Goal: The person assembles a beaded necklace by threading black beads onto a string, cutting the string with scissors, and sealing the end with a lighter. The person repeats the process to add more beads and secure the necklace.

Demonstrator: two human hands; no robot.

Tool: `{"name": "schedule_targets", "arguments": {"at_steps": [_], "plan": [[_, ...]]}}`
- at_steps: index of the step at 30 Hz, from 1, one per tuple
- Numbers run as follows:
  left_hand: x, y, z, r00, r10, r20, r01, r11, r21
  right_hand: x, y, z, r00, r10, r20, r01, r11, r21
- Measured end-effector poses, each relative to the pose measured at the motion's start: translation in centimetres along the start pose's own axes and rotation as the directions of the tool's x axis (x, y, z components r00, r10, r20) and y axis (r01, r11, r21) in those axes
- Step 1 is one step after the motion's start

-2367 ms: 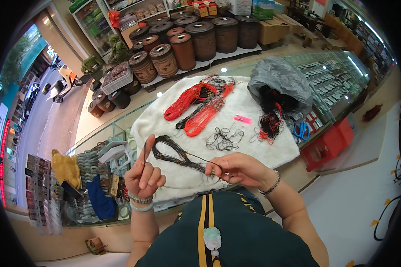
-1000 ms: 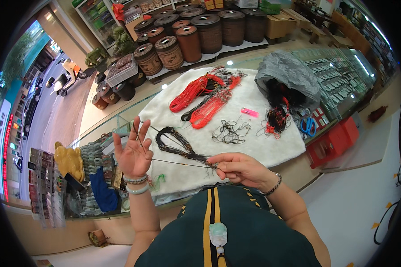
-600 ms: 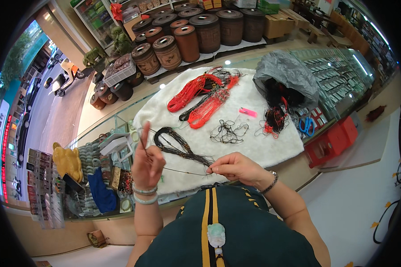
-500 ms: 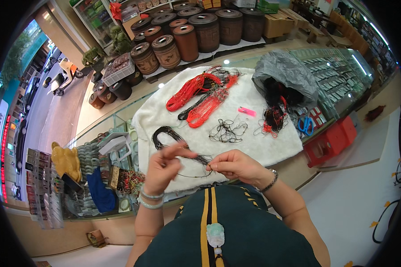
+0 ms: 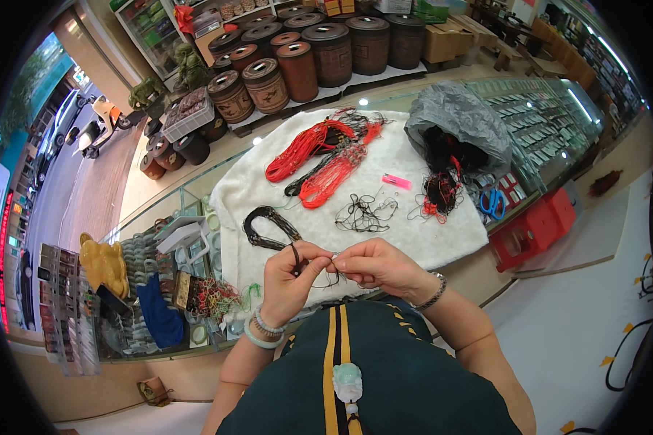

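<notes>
My left hand (image 5: 292, 281) and my right hand (image 5: 382, 267) meet at the near edge of a white fluffy cloth (image 5: 239, 181). Both pinch a thin dark cord (image 5: 331, 274), which runs between the fingertips and hangs in a small loop below them. Another stretch of it passes over my left fingers. Just beyond my left hand lies a looped bundle of black cords (image 5: 252, 220). A loose tangle of dark cord (image 5: 366, 212) rests past my right hand. Farther back are bundles of red cords (image 5: 305, 148), and a pink lighter (image 5: 397, 181) sits to their right.
At the cloth's right, a grey plastic bag (image 5: 461, 116) spills black and red cords. Blue-handled scissors (image 5: 493, 204) lie beside it, above a red plastic stool (image 5: 533, 232). A glass counter with bangles, a gold figurine (image 5: 103, 267) and a blue cloth (image 5: 159, 312) extends left.
My left hand has come in from the left with its fingers spread and now pinches the cord against my right fingertips. My right hand has barely moved. The view has shifted slightly.
</notes>
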State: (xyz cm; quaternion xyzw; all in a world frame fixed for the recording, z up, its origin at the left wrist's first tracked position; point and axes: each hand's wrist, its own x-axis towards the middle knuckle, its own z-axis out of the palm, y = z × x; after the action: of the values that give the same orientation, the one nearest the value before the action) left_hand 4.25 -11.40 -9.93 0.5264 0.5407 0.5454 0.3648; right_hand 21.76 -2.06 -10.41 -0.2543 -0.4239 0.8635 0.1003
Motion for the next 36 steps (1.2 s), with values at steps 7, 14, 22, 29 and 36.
{"name": "schedule_targets", "arguments": {"at_steps": [7, 14, 22, 29, 36], "plan": [[-0.7, -0.3, 0.9, 0.984, -0.17, -0.061, 0.159, 0.975, -0.158, 0.2, 0.4, 0.0, 1.0, 0.008, 0.016, -0.008, 0.999, 0.045], [-0.7, -0.6, 0.6, 0.958, -0.285, -0.04, 0.26, 0.916, -0.304, 0.1, 0.6, 0.3, 1.0, 0.019, 0.003, -0.019, 1.0, 0.017], [0.2, 0.1, -1.9, 0.953, -0.292, 0.075, 0.302, 0.918, -0.259, -0.1, 0.6, 0.0, 1.0, 0.019, 0.023, -0.02, 1.0, 0.011], [0.6, -0.4, -4.0, 0.949, -0.311, 0.056, 0.309, 0.875, -0.372, -0.6, 0.7, -0.3, 0.998, 0.053, 0.036, -0.054, 0.998, 0.013], [0.5, -2.4, -11.3, 0.938, -0.254, 0.237, 0.332, 0.457, -0.825, -2.6, 2.1, -2.8, 0.992, -0.001, -0.124, 0.019, 0.989, 0.145]]}}
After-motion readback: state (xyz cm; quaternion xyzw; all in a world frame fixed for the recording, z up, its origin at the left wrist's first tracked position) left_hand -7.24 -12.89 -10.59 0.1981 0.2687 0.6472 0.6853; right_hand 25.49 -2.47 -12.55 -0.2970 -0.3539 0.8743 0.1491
